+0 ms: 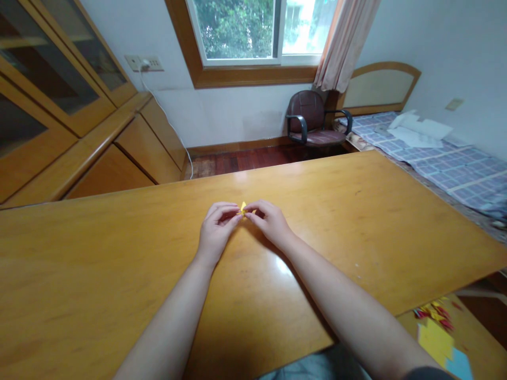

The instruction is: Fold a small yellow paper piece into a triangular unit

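A small yellow folded paper piece [243, 207] is held between my two hands, just above the middle of the wooden table [119, 274]. My left hand [217, 224] pinches its left side with thumb and fingertips. From the right, my right hand [269, 219] grips it the same way. One yellow point sticks up between the fingertips; the lower part is mostly covered by them, so its exact shape cannot be made out.
At the lower right, a lower surface holds a pile of small yellow and red folded pieces [435, 314], yellow paper [435, 340] and light-blue paper [459, 364]. Beyond the table stand an armchair [311, 119], a bed [447, 163] and a wooden cabinet [87, 153].
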Motion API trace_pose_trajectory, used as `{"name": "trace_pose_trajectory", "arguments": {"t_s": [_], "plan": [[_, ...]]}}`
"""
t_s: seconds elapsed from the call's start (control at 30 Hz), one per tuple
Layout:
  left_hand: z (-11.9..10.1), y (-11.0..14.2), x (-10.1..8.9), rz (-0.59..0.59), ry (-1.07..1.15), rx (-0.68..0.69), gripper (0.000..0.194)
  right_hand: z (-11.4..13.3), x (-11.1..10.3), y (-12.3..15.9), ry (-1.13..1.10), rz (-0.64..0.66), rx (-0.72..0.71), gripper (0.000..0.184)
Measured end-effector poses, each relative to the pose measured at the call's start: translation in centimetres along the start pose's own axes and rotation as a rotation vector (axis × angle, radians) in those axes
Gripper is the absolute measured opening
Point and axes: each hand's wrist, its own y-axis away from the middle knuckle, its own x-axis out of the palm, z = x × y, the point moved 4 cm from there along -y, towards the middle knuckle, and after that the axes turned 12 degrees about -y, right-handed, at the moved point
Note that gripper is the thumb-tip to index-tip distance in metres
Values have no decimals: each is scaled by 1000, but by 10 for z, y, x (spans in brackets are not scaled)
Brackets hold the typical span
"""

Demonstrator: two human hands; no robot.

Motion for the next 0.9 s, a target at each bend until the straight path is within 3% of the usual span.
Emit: {"name": "trace_pose_trajectory", "arguments": {"t_s": [0.6, 0.9], "plan": [[-4, 0, -2, 23, -95, 53, 9, -4, 0, 0, -46, -12, -36, 8], [-3, 1, -3, 6, -120, 67, 8, -5, -2, 0, -52, -42, 13, 11]]}}
